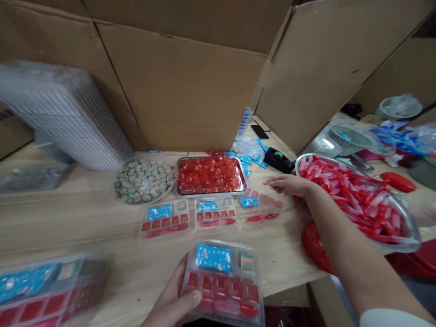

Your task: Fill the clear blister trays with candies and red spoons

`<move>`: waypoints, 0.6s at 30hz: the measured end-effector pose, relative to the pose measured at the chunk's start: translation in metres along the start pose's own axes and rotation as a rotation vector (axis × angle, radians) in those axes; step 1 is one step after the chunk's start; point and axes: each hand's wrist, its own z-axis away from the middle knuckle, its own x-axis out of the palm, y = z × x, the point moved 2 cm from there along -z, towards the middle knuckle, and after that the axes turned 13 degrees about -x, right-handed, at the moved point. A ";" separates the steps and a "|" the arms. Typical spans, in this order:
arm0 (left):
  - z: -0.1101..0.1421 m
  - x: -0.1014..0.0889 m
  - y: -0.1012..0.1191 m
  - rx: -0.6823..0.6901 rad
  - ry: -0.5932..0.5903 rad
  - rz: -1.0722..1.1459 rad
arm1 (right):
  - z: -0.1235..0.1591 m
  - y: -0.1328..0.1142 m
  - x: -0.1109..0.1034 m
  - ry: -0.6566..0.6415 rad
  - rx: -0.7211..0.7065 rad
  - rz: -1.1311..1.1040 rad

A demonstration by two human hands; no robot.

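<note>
My left hand (pixel 179 290) grips a clear plastic compartment tray (pixel 260 290) by its left side, thumb on top. In that tray sit a blue packet (pixel 213 257), a small striped block (pixel 247 262), a row of several red squares (pixel 222 285) and a red plastic tool (pixel 235 307). My right hand (pixel 288 184) reaches out with fingers stretched, nothing visible in them. It hovers near a third tray (pixel 281 200) with a blue packet (pixel 248 201) and red tool (pixel 262 217). Two similar filled trays, the left one (pixel 165 218) and the middle one (pixel 215 212), lie beside it.
A metal tray of red pieces (pixel 209 175) and a round dish of striped blocks (pixel 145 180) stand behind. At right is a metal bowl of red plastic tools (pixel 354 200). A stack of clear trays (pixel 64 109) leans at left; more filled trays (pixel 41 290) sit front left. Cardboard walls the back.
</note>
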 end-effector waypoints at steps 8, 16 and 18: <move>-0.008 0.025 0.011 0.051 -0.046 -0.043 | -0.012 0.009 0.037 -0.289 0.007 0.094; -0.028 0.059 0.027 0.005 -0.142 -0.099 | 0.010 0.009 0.041 -0.313 -0.120 0.158; -0.031 0.062 0.024 0.002 -0.146 -0.104 | 0.015 0.007 0.045 -0.316 -0.138 0.182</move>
